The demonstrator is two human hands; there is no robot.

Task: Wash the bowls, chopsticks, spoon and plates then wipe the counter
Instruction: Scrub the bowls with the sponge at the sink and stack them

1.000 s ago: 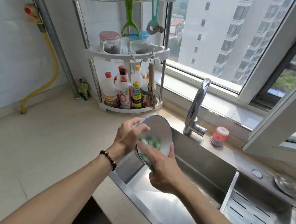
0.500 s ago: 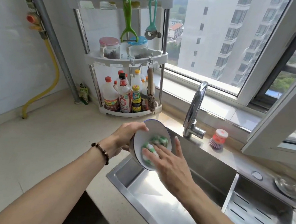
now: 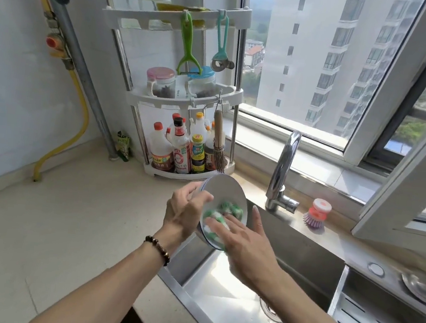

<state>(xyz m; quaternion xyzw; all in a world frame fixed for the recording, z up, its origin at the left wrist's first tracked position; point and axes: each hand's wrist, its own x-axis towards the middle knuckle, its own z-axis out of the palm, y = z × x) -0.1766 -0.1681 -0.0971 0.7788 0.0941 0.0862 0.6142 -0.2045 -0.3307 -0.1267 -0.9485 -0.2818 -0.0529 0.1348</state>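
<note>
Open worktop (image 3: 50, 223): bare stretch left of the sink.
Sink basin (image 3: 231, 302): open below the hands.
Far side: faucet (image 3: 283, 168) and dish brush (image 3: 316, 214) stand there.
Far left corner: condiment rack (image 3: 184, 100) blocks it.

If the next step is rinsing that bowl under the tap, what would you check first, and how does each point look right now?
1. Left hand grips the bowl by its rim: ok.
2. Right hand presses the green-and-white sponge inside the bowl: ok.
3. Bowl held over the sink: ok.
4. Faucet running: not ok, no water visible.
5. Bowl scrubbed clean: cannot tell.
</note>
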